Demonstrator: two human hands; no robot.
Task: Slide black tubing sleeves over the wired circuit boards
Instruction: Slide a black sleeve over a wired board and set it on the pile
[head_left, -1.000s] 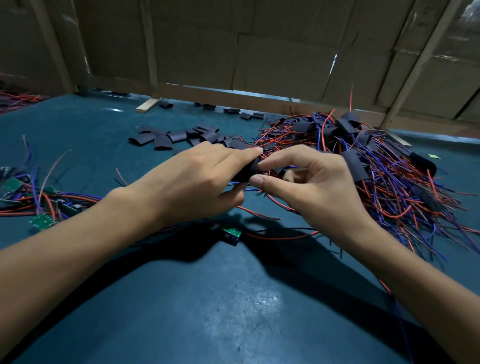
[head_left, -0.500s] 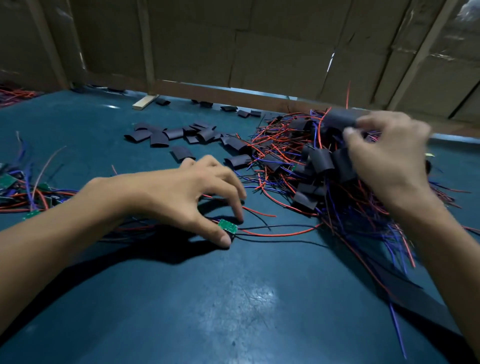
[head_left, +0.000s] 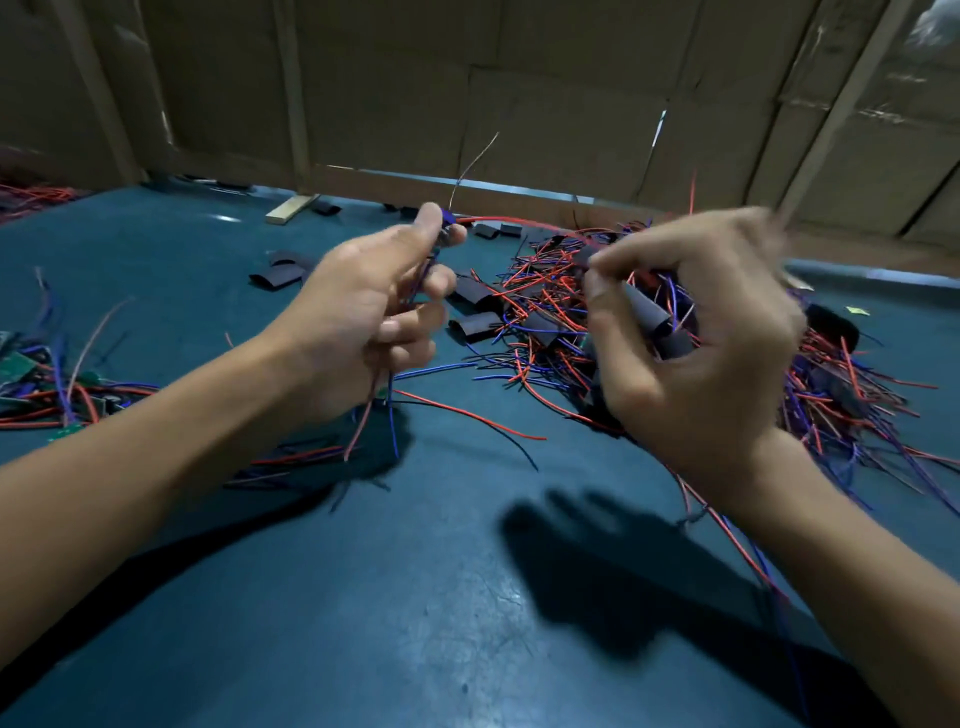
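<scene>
Now left hand (head_left: 363, 317) pinches wires (head_left: 415, 280); right hand (head_left: 696, 343) grips sleeves (head_left: 649, 317).

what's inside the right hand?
The right hand holds black tubing sleeves, their open ends showing. How many is unclear; fingers and palm cover the rest.

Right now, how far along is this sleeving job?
Done: sleeved boards appear heaped in the wire tangle. In hand: the left hand pinches a wired board's leads, the right hand holds a black sleeve, not yet on. Left: bare boards and loose sleeves remain.
</scene>
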